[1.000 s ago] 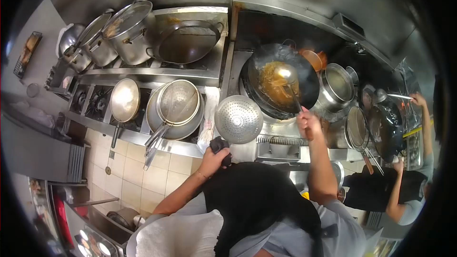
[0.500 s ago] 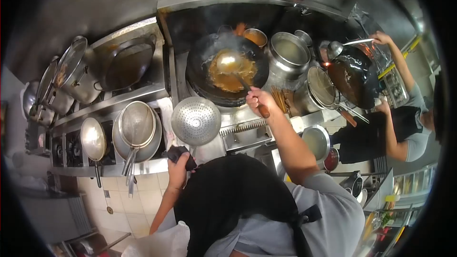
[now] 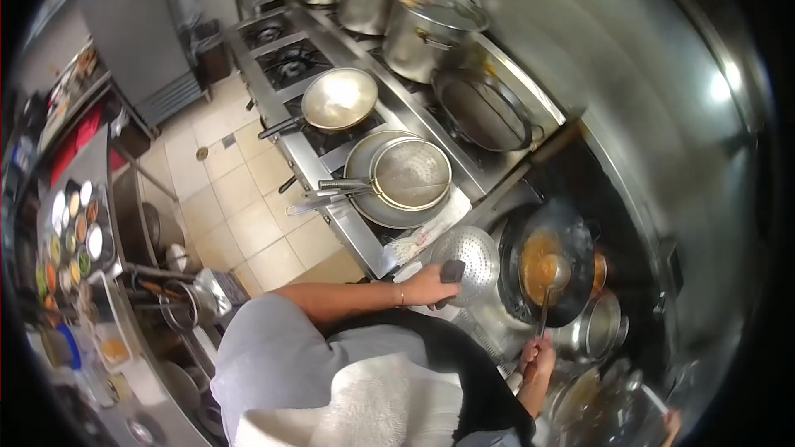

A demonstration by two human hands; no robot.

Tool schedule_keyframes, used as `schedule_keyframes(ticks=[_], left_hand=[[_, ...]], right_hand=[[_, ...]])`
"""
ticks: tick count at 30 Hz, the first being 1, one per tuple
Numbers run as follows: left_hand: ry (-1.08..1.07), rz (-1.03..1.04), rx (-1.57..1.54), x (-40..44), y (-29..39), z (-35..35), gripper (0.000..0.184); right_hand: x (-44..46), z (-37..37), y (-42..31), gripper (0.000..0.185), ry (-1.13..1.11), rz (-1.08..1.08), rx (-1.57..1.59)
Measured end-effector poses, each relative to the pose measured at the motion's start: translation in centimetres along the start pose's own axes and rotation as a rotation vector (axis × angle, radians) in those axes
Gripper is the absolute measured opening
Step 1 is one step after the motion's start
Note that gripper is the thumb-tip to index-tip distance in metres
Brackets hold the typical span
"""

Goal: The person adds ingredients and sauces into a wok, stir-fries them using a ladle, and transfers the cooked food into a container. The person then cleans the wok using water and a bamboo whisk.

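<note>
The right grip [image 3: 540,356] holds the likely bowl-heavy ladle [image 3: 556,271] sensibly by its stiff handle [image 3: 544,319], the left grip [image 3: 425,285] clutching a soft-looking cloth [image 3: 452,271].

Left hand [image 3: 432,286] clenched, right hand [image 3: 538,356] closed, left forearm [image 3: 352,300] outstretched

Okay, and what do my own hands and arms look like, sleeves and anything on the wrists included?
Both hands are bare, with no gloves. Your left hand has a thin bracelet at the wrist, and a short grey sleeve leaves that forearm uncovered. Your right hand shows no bracelet that I can make out, and its sleeve is out of sight.
</note>
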State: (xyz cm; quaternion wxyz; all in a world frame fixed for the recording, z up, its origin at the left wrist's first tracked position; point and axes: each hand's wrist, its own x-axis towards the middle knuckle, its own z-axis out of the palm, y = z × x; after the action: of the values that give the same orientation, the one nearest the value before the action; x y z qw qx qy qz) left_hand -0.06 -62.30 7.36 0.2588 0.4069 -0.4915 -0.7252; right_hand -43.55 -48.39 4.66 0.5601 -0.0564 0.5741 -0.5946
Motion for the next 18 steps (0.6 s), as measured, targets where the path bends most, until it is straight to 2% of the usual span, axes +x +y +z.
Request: schedule_keyframes(ticks=[5,18], left_hand=[[-0.019,0.085,-0.062,0.9,-1.1,0.3,0.037],[0.012,0.034,-0.079,0.4,-2.0,-0.6,0.041]], right_hand=[[-1.8,2.3,-1.2,0.039,0.076,0.035,0.002],[-1.0,2.0,-1.5,0.046,0.030,0.070,0.019]])
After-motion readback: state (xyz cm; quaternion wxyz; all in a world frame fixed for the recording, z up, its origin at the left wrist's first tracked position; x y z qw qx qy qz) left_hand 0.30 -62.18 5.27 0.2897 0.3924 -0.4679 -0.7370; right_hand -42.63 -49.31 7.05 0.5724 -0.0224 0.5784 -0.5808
